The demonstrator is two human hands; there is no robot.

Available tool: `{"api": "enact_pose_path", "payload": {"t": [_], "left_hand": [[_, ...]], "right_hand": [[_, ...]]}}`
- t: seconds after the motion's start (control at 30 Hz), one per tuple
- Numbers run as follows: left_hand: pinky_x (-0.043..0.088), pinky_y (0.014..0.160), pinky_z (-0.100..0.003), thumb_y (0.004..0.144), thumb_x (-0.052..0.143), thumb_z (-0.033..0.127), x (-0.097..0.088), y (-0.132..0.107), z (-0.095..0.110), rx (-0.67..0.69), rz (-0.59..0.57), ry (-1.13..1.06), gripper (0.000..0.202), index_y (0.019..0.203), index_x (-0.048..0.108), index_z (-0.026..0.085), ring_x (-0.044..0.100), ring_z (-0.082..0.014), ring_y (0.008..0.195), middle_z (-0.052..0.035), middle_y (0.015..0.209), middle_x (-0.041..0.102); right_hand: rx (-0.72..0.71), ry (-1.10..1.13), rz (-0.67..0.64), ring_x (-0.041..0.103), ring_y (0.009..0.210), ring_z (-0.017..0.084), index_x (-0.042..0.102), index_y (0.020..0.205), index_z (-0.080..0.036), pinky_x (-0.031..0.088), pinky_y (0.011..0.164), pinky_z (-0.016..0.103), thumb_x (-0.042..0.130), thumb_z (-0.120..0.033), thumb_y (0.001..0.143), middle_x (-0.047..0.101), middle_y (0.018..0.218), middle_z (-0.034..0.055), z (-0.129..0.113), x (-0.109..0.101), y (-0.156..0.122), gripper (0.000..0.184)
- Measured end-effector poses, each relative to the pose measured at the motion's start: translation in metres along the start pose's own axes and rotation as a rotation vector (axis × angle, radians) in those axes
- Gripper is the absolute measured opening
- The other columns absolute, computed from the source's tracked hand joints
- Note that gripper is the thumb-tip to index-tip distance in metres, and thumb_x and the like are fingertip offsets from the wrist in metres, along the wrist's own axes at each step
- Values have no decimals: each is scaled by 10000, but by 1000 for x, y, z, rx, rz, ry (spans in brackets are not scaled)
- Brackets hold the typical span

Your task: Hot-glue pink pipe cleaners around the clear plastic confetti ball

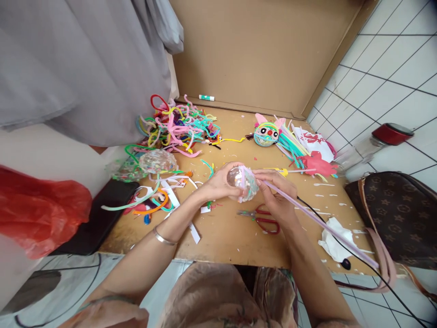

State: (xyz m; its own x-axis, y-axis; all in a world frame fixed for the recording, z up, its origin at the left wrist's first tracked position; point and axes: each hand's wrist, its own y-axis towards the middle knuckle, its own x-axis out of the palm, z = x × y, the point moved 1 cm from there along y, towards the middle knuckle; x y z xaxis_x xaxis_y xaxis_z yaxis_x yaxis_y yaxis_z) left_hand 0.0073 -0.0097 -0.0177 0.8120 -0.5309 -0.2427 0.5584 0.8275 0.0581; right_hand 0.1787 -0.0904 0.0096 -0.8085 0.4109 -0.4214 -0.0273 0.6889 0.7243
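Observation:
My left hand point(221, 181) is closed around a clear, rounded plastic piece point(251, 187), which looks like a ball or a bottle end. A lilac band crosses its middle. Pinched in my right hand point(280, 193), close against the plastic, is a long lilac pipe cleaner point(327, 225) that runs down toward the lower right. Whether its near end is fixed to the plastic I cannot make out. Just below my hands lie red-handled scissors point(267, 224), blades pointing left. Beyond my right hand is a yellow-handled tool point(282, 171), partly hidden.
A heap of coloured pipe cleaners point(180, 125) and another clear plastic piece point(157, 161) are at the left. At the back right sits an animal-faced craft figure point(266, 133). A bottle point(358, 152), a crumpled tissue point(337, 237) and a brown bag point(398, 218) line the right side.

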Motion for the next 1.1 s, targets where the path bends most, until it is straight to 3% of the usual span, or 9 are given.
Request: {"api": "enact_pose_path", "payload": {"t": [0.2, 1.1], "left_hand": [[423, 1058, -413, 536, 815, 269, 0, 0, 1, 8, 9, 9, 811, 1285, 517, 182, 549, -276, 1183, -80, 1194, 605], [394, 1092, -411, 531, 806, 265, 0, -1, 4, -12, 1, -1, 839, 1305, 499, 165, 518, -291, 1242, -107, 1284, 559]], "right_hand": [[-79, -19, -12, 717, 893, 178, 680, 911, -236, 576, 811, 344, 549, -174, 893, 757, 936, 38, -4, 4, 0, 146], [-127, -29, -59, 704, 855, 180, 653, 911, -270, 583, 805, 375, 545, -164, 884, 744, 858, 20, -10, 6, 0, 154]]}}
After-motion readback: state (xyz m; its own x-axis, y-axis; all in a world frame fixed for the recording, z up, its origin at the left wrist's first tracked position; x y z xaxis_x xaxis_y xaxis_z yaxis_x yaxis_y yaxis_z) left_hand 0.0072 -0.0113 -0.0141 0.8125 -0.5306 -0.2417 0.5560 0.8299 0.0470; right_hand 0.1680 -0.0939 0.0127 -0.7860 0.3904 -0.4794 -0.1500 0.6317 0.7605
